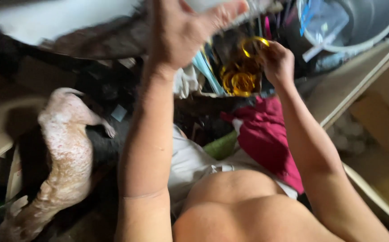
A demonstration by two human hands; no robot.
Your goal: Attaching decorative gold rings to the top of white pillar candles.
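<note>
The yellow translucent rings (241, 74), at least three though blur hid the exact count, hung together in front of the cluttered shelf; my right hand (277, 62) had its fingers closed on the top one. My left hand (183, 27) was raised, fingers spread open, touching a pale sheet (47, 18). One red cloth (266, 134) lay below, one spotted dog (64, 157) at left.

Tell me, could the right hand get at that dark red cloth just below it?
Probably yes: the dark red cloth lies uncovered just below the right hand, though that hand is already holding yellow rings.
</note>
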